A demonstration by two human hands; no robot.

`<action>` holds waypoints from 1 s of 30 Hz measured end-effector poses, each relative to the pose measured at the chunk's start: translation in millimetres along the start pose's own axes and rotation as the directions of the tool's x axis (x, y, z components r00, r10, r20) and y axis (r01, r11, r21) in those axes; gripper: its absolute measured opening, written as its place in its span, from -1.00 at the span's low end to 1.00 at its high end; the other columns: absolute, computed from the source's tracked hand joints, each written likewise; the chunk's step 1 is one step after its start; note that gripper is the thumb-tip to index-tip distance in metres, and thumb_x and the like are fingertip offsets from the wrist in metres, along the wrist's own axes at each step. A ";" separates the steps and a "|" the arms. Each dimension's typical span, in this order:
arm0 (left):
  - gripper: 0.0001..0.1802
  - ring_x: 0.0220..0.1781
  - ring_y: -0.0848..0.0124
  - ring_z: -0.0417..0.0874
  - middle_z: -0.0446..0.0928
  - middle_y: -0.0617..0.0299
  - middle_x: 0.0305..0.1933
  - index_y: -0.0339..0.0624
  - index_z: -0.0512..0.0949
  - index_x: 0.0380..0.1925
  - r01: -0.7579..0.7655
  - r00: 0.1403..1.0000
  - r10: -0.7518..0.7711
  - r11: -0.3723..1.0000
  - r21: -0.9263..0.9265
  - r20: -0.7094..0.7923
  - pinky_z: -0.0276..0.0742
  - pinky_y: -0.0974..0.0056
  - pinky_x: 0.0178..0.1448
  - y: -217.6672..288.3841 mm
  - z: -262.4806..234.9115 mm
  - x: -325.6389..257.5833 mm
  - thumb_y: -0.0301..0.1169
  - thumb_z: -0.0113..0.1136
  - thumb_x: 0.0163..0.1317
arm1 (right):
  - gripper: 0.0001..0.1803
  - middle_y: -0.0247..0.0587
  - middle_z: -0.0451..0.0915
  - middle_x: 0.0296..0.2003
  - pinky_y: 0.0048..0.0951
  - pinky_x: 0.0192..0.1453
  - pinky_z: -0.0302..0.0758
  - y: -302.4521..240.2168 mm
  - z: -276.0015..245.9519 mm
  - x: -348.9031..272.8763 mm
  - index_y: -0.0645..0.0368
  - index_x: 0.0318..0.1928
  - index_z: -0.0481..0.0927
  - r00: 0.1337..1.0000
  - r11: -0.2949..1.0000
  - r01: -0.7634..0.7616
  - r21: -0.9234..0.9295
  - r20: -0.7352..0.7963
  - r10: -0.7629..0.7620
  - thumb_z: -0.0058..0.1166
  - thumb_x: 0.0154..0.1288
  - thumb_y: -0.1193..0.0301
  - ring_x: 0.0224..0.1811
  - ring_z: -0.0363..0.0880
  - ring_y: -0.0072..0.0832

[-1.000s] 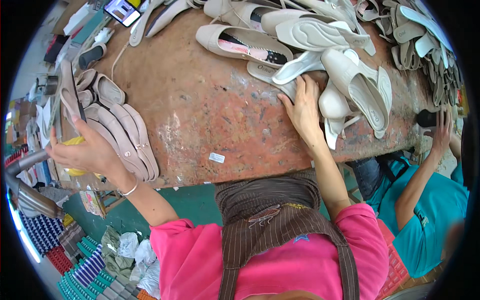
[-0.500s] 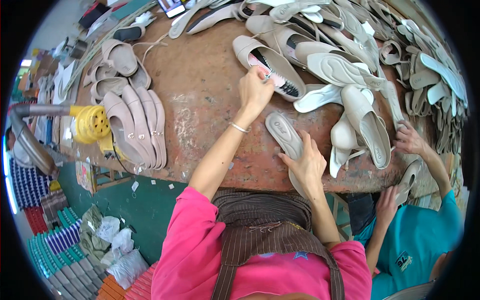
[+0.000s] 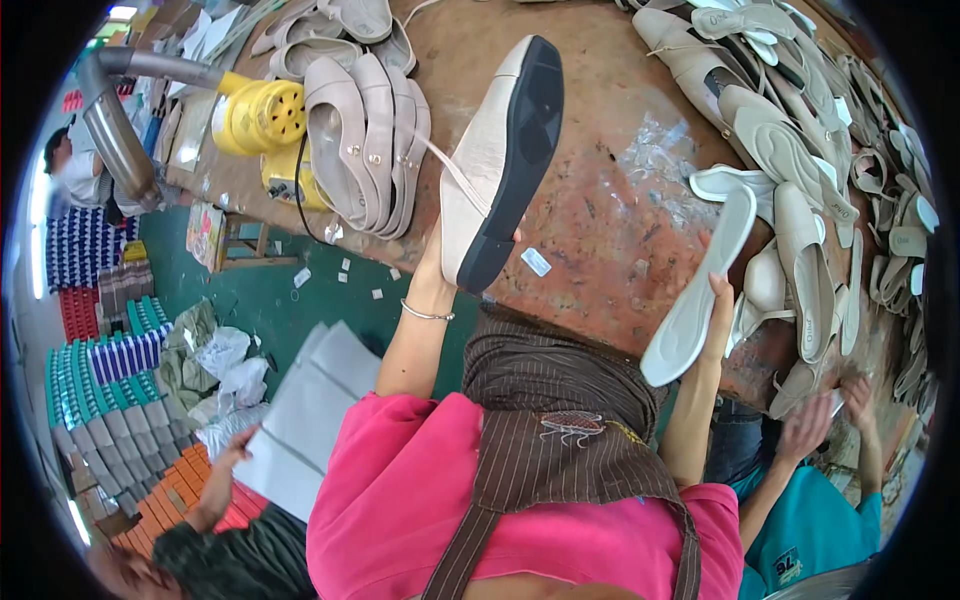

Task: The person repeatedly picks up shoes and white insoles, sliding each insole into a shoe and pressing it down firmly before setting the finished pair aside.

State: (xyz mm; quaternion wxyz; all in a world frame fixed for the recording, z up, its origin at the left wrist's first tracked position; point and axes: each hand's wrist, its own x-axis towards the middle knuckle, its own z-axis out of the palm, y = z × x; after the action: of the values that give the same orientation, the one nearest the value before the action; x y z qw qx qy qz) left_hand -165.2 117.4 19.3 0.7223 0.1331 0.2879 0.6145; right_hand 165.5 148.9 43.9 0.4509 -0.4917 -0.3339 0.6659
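Observation:
My left hand (image 3: pixel 432 277) is closed round the heel end of a beige flat shoe (image 3: pixel 478 165), held up over the table's front edge, toe away from me. The shoe's dark sole faces right, and a thin strap hangs loose across its side. Most of the fingers are hidden behind the shoe; one tip shows beside the heel. Further right, my right hand (image 3: pixel 718 308) grips a pale insole (image 3: pixel 698 290) by its edge, its smooth, unprinted face showing. The insole is apart from the shoe, tilted above the table edge.
Beige shoes (image 3: pixel 805 265) and insoles pile up along the right. Mauve shoes (image 3: pixel 375 150) stand beside a yellow blower (image 3: pixel 262 115) at left. A co-worker in teal (image 3: pixel 815 525) works at right; another person (image 3: pixel 225 545) carries white sheets (image 3: pixel 312 410) at lower left.
My left hand has lifted the shoe off the table and turned its sole into view. My right hand has raised the insole and turned it over. A person with white sheets has appeared.

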 end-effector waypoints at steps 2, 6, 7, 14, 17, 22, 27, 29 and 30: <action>-0.46 -0.25 0.08 0.72 0.62 -0.16 -0.10 -0.40 0.43 0.19 0.002 1.000 -0.002 1.000 -0.013 0.016 0.71 0.12 -0.29 -3.4 -4.6 -2.5 -0.15 0.03 0.41 | -0.16 -0.09 0.47 0.00 -0.36 0.00 0.53 5.9 -2.7 1.6 0.33 0.46 0.06 0.985 0.876 -0.093 0.473 0.174 0.010 -0.02 0.21 0.25 -0.15 0.50 -0.42; -0.55 -0.06 0.08 0.69 0.61 -0.14 -0.02 -0.41 0.45 0.16 0.087 0.988 -0.108 0.981 0.174 0.112 0.68 0.00 -0.06 -5.7 -24.6 -3.5 -0.29 0.02 0.41 | -0.09 0.12 0.43 0.14 -0.12 0.14 0.52 9.6 -11.4 -6.4 0.36 0.48 0.00 0.971 0.806 -0.110 0.581 0.235 -0.037 -0.01 0.13 0.31 -0.02 0.50 -0.21; -0.58 0.01 0.10 0.68 0.62 -0.11 -0.01 -0.42 0.47 0.14 0.117 0.975 -0.130 0.990 0.080 0.178 0.64 -0.02 0.04 -6.4 -24.1 -7.1 -0.36 0.02 0.38 | -0.17 0.16 0.40 0.22 -0.07 0.14 0.53 9.6 -14.9 -8.0 0.29 0.50 -0.01 0.964 0.803 -0.120 0.584 0.263 -0.047 -0.06 0.29 0.27 -0.01 0.51 -0.16; -0.56 -0.01 0.00 0.61 0.62 -0.01 -0.12 -0.20 0.59 0.03 -0.335 0.941 -0.040 -0.240 0.911 0.335 0.53 0.14 0.09 -12.1 60.3 2.6 -0.64 0.03 0.11 | -0.14 0.07 0.41 0.25 -0.28 0.01 0.59 -16.3 -32.2 -12.2 0.21 0.51 -0.05 0.967 0.916 0.135 0.377 0.153 -0.205 -0.34 0.51 -0.17 -0.01 0.53 -0.30; -0.61 -0.09 0.03 0.61 0.60 0.02 -0.13 -0.20 0.60 0.02 -0.278 0.935 0.144 -0.269 0.922 0.324 0.53 0.10 0.04 -29.7 30.7 1.2 -0.55 0.19 0.13 | -0.21 0.05 0.45 0.24 -0.27 0.14 0.46 -20.5 -35.3 -11.3 0.27 0.46 0.14 0.964 0.970 0.237 0.048 0.115 -0.241 -0.27 0.51 -0.10 0.06 0.50 -0.27; -0.55 -0.20 0.15 0.61 0.54 0.09 -0.15 -0.22 0.60 0.04 -0.166 0.811 0.432 -0.475 0.864 0.394 0.56 0.16 -0.09 -20.6 16.5 -38.5 -0.46 0.38 0.09 | -0.52 -0.04 0.54 0.13 -0.20 0.25 0.35 -28.7 21.9 -26.6 0.15 0.18 0.59 0.726 0.091 0.658 -0.748 0.597 -0.342 0.17 0.25 0.31 0.18 0.46 -0.16; -0.49 -0.50 0.60 0.54 0.42 0.22 -0.28 -0.27 0.58 0.10 0.141 0.823 0.545 0.077 0.987 -0.160 0.46 0.47 -0.44 -39.3 4.2 -74.3 -0.48 0.45 0.11 | -0.62 -0.10 0.59 0.02 -0.14 0.18 0.44 35.0 74.9 -18.8 0.12 -0.09 0.74 0.640 0.185 0.766 -0.616 0.703 -0.310 0.32 -0.02 0.50 0.11 0.52 -0.16; -0.45 -0.49 0.59 0.55 0.41 0.22 -0.28 -0.30 0.57 0.11 0.134 0.820 0.530 0.191 0.972 -0.217 0.53 0.45 -0.43 -44.7 5.1 -77.0 -0.49 0.49 0.07 | -0.65 -0.10 0.60 0.00 -0.14 0.17 0.45 47.6 89.7 -14.2 0.12 -0.11 0.75 0.645 0.223 0.764 -0.606 0.697 -0.313 0.31 -0.02 0.50 0.09 0.54 -0.16; -0.45 -0.49 0.59 0.55 0.41 0.22 -0.28 -0.30 0.57 0.11 0.139 0.815 0.533 0.198 0.970 -0.225 0.53 0.45 -0.43 -48.0 2.3 -75.9 -0.49 0.49 0.07 | -0.67 -0.09 0.61 -0.02 -0.14 0.16 0.47 51.4 95.2 -11.8 0.12 -0.14 0.76 0.657 0.257 0.754 -0.605 0.682 -0.322 0.31 -0.01 0.49 0.07 0.56 -0.16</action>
State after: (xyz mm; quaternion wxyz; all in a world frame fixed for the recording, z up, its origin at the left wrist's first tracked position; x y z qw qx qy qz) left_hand -130.9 34.5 14.0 0.2793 0.4155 0.7669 0.4015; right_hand 61.8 118.8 30.3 0.2619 -0.3366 -0.8569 0.2897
